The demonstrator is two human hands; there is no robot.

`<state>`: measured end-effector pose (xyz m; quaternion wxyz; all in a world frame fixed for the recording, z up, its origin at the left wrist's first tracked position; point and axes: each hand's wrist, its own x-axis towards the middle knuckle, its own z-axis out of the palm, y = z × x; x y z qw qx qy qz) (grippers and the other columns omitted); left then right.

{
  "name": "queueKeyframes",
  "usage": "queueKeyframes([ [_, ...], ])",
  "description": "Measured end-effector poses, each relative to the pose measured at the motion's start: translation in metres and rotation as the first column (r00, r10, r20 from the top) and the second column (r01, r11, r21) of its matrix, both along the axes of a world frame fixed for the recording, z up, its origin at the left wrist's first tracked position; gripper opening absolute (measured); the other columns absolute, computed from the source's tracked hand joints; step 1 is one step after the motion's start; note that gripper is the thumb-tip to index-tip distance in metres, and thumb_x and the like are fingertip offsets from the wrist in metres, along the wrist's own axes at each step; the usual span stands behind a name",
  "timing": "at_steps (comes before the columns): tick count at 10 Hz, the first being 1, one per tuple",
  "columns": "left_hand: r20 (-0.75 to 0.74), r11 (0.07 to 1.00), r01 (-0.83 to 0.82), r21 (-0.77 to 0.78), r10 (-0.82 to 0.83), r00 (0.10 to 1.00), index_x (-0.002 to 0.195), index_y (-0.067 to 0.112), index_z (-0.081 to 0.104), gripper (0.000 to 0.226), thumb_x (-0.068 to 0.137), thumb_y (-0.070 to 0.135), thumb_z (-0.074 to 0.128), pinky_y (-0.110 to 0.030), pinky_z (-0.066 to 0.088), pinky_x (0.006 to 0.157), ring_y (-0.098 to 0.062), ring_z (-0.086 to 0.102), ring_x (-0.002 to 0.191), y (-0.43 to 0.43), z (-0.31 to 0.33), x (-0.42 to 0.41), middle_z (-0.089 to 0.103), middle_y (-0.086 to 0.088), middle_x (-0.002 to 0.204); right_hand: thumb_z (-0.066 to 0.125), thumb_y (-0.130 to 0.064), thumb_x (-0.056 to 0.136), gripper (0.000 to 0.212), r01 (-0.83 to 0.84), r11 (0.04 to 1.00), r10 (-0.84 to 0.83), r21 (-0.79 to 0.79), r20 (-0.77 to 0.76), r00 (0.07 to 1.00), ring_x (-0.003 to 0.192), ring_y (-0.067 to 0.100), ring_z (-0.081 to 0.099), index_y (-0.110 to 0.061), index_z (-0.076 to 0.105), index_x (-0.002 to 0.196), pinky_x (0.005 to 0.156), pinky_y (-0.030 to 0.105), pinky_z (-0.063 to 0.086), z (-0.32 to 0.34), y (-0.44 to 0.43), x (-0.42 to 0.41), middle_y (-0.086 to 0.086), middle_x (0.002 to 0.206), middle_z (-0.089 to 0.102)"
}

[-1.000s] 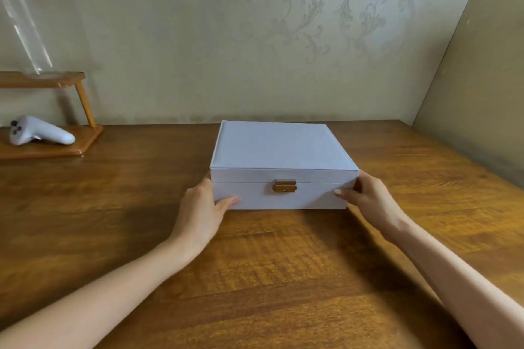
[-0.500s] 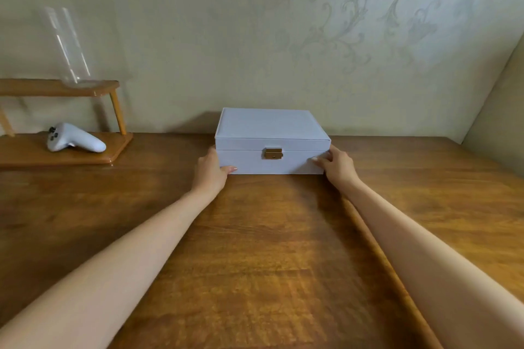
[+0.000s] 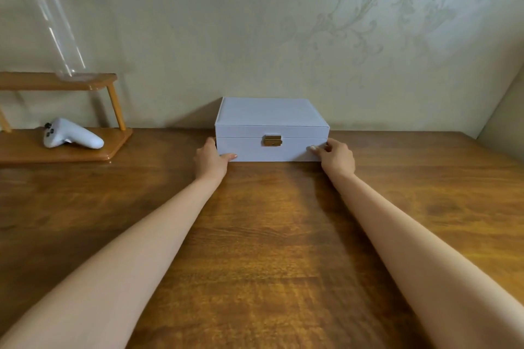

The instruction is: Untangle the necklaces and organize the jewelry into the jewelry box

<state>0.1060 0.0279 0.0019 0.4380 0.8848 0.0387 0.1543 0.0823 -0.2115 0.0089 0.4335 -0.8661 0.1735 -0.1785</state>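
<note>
Head view: the box [image 3: 270, 113] sits at the centre of the frame on the table [image 3: 255, 249], its back near the wall, lid down, with a gold clasp [image 3: 272, 140] on its front. The left hand [image 3: 211, 160] grips the box's lower left front corner, thumb flat on the front face. The right hand [image 3: 337, 159] grips the right front corner the same way. At the left of the frame a shelf [image 3: 85, 154] holds a white controller [image 3: 72, 137] on its lower level and a glass vase [image 3: 63, 39] on top.
</note>
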Motion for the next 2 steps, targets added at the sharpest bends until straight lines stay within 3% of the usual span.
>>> queueKeyframes([
  [1,-0.053,0.990,0.019,-0.138,-0.027,0.998,0.138,0.004,0.032,0.062,0.087,0.016,0.065,-0.038,0.037,0.103,-0.029,0.039,0.131,-0.003,0.008,-0.014,0.039,-0.015,0.142,0.071,-0.015,0.079,0.050,0.010,0.940,-0.017,0.340,0.019,1.000,0.100,0.022,0.058,-0.017,0.058,0.128,0.090,0.037,0.049,-0.001,-0.001,-0.005,0.006,0.122,0.063],
  [2,0.161,0.979,0.028,-0.202,0.005,0.987,0.138,0.007,0.035,0.058,0.088,0.019,0.062,-0.033,0.035,0.105,-0.023,0.039,0.131,-0.001,0.058,-0.023,0.039,-0.010,0.143,0.060,-0.014,0.067,0.061,-0.017,0.887,-0.103,0.462,0.233,0.967,0.092,0.020,0.056,-0.011,0.055,0.128,0.082,0.033,0.047,0.038,0.002,-0.013,0.012,0.117,0.063],
])
